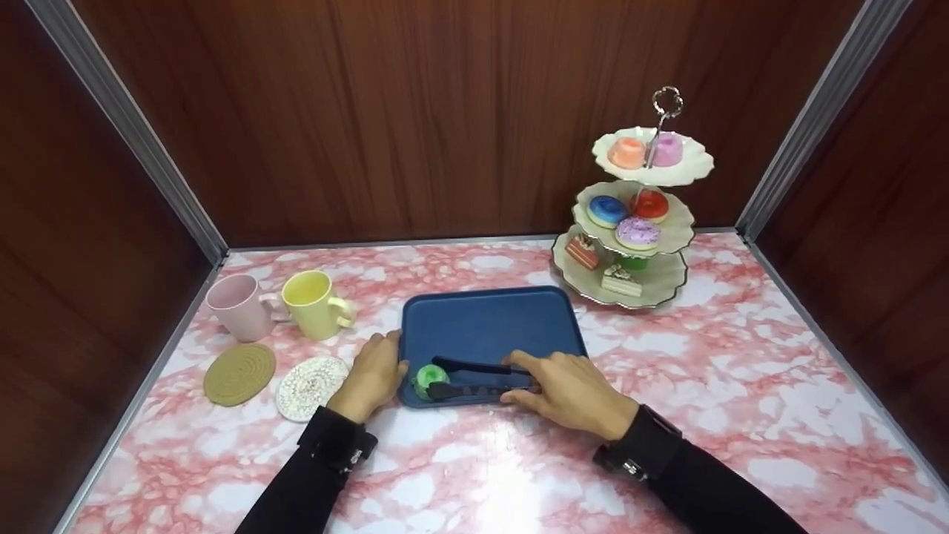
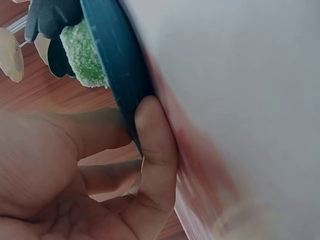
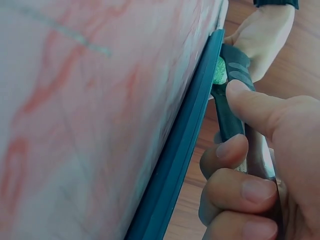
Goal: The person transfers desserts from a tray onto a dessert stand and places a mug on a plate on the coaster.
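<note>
My left hand point(image 1: 374, 376) pinches the left rim of a blue tray point(image 1: 489, 319); in the left wrist view the thumb and fingers point(image 2: 156, 145) lie on both sides of the rim. With my right hand point(image 1: 567, 389) I grip black tongs point(image 1: 482, 367), the fingers point(image 3: 245, 192) curled round the arms. A small green toy cake point(image 1: 431, 377) with a sugary-looking surface is at the tray's front left corner, between the tong tips. In the right wrist view the tongs partly hide the cake.
A three-tier stand point(image 1: 671, 230) with toy cakes and donuts stands at the back right. On the left are a pink mug point(image 1: 241, 311), a yellow mug point(image 1: 311, 308), a tan coaster point(image 1: 239, 373) and a white beaded coaster point(image 1: 311, 389). Wooden walls enclose the marbled table point(image 1: 741, 415).
</note>
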Available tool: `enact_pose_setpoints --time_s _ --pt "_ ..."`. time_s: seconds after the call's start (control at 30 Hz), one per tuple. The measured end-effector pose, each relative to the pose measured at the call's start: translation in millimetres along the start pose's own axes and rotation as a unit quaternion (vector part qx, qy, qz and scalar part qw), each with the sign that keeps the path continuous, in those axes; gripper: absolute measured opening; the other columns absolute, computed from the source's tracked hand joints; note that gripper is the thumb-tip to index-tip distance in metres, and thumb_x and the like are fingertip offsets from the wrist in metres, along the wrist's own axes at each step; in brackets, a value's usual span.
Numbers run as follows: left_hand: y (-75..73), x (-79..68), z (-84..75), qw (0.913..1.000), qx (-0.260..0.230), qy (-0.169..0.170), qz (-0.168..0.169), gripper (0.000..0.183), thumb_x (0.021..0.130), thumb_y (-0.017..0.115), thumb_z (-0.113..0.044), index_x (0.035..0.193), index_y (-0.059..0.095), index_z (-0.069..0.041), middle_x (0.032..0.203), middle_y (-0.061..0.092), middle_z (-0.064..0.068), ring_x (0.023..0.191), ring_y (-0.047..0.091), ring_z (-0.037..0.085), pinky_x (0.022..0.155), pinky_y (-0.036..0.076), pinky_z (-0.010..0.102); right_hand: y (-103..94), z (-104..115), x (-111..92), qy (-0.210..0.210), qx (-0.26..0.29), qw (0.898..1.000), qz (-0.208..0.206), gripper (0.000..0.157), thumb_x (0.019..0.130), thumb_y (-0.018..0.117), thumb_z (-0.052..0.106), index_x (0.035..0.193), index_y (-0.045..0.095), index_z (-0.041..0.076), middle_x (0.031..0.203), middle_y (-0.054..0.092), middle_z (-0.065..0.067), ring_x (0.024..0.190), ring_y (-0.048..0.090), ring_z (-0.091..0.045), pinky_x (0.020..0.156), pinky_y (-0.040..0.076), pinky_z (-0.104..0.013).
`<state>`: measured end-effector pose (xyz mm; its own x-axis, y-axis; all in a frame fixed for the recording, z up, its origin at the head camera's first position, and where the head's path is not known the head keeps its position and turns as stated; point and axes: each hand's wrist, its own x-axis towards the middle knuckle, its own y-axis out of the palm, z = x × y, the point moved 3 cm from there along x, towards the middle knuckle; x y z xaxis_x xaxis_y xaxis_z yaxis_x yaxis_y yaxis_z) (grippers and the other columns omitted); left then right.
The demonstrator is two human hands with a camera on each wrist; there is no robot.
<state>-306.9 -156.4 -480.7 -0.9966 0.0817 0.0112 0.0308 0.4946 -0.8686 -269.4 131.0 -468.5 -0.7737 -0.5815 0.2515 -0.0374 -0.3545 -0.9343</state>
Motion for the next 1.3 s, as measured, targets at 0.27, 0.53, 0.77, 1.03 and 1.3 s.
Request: enact_pose_setpoints --time_s 0.27,0.53,0.77,1.03,1.3 --pt "-2.8 0.0 2.0 0.9999 -0.01 0.002 -0.009 0.049 0.084 0.064 -0.013 0.13 0.049 -0.004 0.108 0.054 0.017 0.103 0.054 0.031 0.092 0.045 0.044 -2.9 -2.5 -0.6 0.001 -0.006 1.0 -0.004 0.045 0.082 0.053 0.06 0.122 0.05 0.038 0.048 0.034 0.012 0.04 0.035 -0.003 0.034 0.027 -0.024" --pt "-5.3 0.8 3.3 0.9998 -0.008 0.011 -0.015 0.044 0.082 0.064 -0.013 0.124 0.053 -0.005 0.097 0.054 0.011 0.09 0.054 0.026 0.083 0.047 0.042 -8.1 -7.1 -1.6 0.004 -0.007 1.0 -0.013 0.043 0.083 0.052 0.061 0.122 0.049 0.042 0.048 0.033 0.011 0.04 0.033 -0.003 0.032 0.023 -0.025" --pt "-4.9 -0.5 3.3 0.9996 -0.021 0.012 -0.016 0.048 0.082 0.064 -0.013 0.127 0.051 -0.005 0.103 0.055 0.014 0.096 0.054 0.028 0.088 0.046 0.043 -14.7 -11.4 -2.5 0.007 -0.006 1.0 -0.019 0.044 0.083 0.053 0.06 0.122 0.049 0.041 0.048 0.034 0.01 0.04 0.035 -0.003 0.034 0.026 -0.023" --pt "-4.5 1.1 3.6 0.9996 -0.026 0.005 -0.01 0.05 0.082 0.064 -0.012 0.129 0.049 -0.004 0.108 0.055 0.016 0.102 0.054 0.031 0.093 0.045 0.044 -26.1 -18.6 -2.6 0.027 0.006 0.999 -0.024 0.042 0.082 0.054 0.06 0.12 0.049 0.042 0.051 0.042 0.012 0.042 0.04 -0.002 0.037 0.03 -0.023" --pt "-4.2 0.5 3.7 0.9996 -0.018 0.01 -0.018 0.05 0.08 0.065 -0.011 0.127 0.051 -0.003 0.103 0.056 0.016 0.097 0.055 0.029 0.089 0.047 0.042 -37.1 -25.0 -3.7 0.04 0.011 0.998 -0.041 0.043 0.081 0.056 0.06 0.119 0.051 0.04 0.054 0.048 0.016 0.047 0.046 0.002 0.04 0.034 -0.022"
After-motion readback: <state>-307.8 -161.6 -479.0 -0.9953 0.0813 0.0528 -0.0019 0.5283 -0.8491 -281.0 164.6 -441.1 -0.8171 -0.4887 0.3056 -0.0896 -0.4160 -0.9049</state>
